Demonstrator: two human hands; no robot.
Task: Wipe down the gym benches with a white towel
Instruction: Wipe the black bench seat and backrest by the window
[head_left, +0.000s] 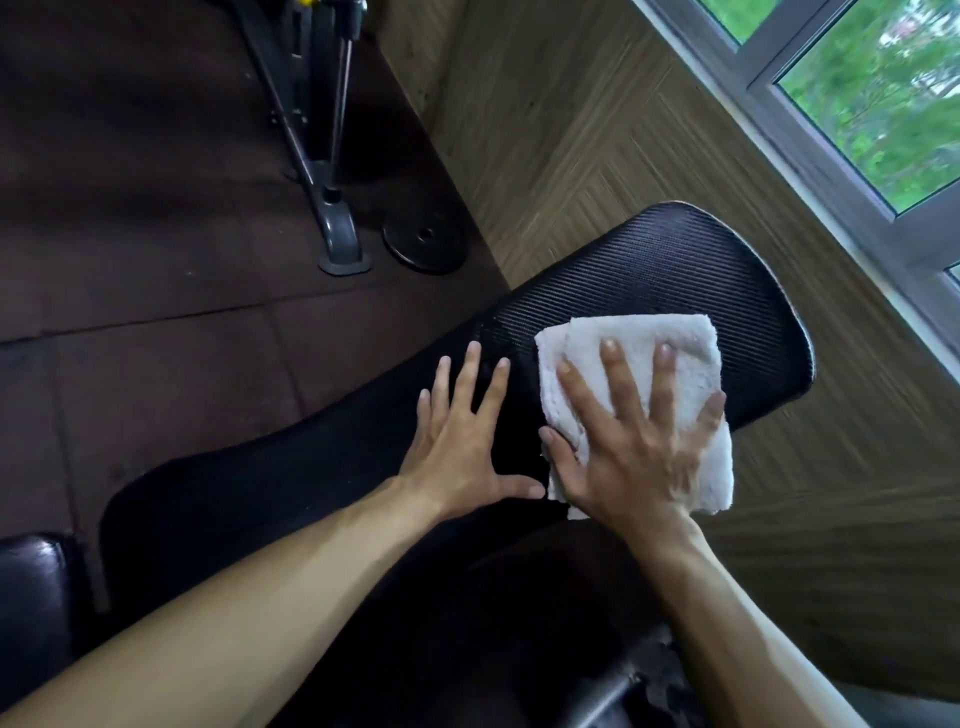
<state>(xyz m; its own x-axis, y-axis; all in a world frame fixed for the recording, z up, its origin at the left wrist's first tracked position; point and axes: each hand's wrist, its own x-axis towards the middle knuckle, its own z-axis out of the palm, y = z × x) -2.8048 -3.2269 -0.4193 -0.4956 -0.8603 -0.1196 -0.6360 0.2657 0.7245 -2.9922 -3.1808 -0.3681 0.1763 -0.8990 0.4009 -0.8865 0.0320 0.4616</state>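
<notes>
A black padded gym bench (649, 270) with a ribbed surface runs from lower left to upper right. On its far end lies a folded white towel (691, 343). My right hand (634, 441) presses flat on the towel with fingers spread, thumb at the towel's left edge. My left hand (462, 441) rests flat on the bare bench pad just left of the towel, fingers apart, holding nothing. The towel's right part hangs past the bench's edge.
A grey machine frame foot (340, 234) and a black weight plate (423, 239) sit on the dark rubber floor at upper left. A wood-grain wall (597, 119) and a window (872, 98) lie beyond the bench. Another black pad (31, 597) is at lower left.
</notes>
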